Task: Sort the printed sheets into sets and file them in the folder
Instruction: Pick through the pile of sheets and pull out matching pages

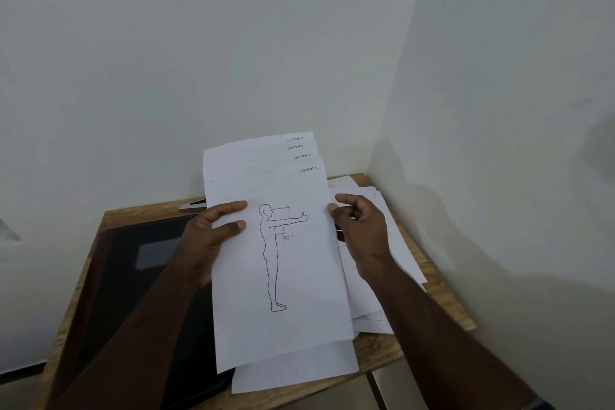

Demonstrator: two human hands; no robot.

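Lying at far left on the worktop: the folder (139, 276), dark, flat and closed as far as can be seen, with a pale rectangular label patch on its cover; the left forearm crosses above it.
Worktop: the worktop (382, 353) is wooden, pushed into a corner of two plain white walls (233, 43).
Pen-like object: a slim pale item (192, 205) lies at the back edge of the worktop, just behind the folder; what it is cannot be told.
Left hand: the left hand (213, 233) grips the left edge of the held sheets, thumb and forefinger lying on the front page, the other fingers hidden behind.
Held sheets: a fanned stack of printed sheets (283, 276) is lifted above the worktop, between the two hands; the front page shows a line drawing of a standing figure with one arm straight out and "90°" beside it. Staggered top corners carry handwritten section labels.
Right hand: the right hand (359, 226) pinches the right edge of the same stack, fingers curled.
Loose sheets: more white pages (399, 250) lie spread on the worktop, under and beyond the right hand, near the corner.
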